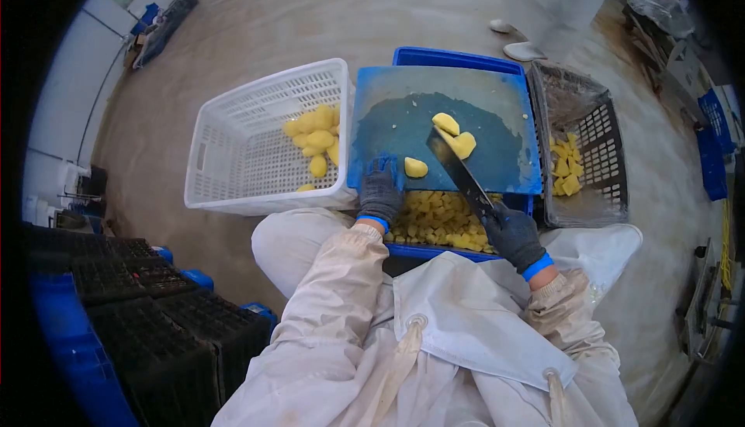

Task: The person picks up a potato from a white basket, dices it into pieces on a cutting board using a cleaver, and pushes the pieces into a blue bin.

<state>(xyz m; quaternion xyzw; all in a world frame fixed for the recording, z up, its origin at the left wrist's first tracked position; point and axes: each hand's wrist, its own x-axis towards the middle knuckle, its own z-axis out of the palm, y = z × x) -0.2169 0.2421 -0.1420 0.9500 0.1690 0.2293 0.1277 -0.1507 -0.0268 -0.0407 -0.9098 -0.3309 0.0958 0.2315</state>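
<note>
My right hand (514,235), in a dark glove, is closed round the handle of a kitchen knife (459,169). The blade slants away over a blue cutting board (497,105), its tip by two cut pieces of peeled potato (464,145). Another potato piece (416,167) lies nearer, to the left of the blade. My left hand (381,190), also gloved, rests on the board's near left edge with its fingers laid on the surface, holding no potato. Below the board's near edge, potato cubes (434,221) fill a blue crate (434,252).
A white crate (233,128) with whole peeled potatoes (317,128) stands left of the board. To the right is a dark, lined crate (597,194) with yellow pieces (568,167). Black crates (147,334) are stacked at lower left. White footwear (524,51) shows beyond.
</note>
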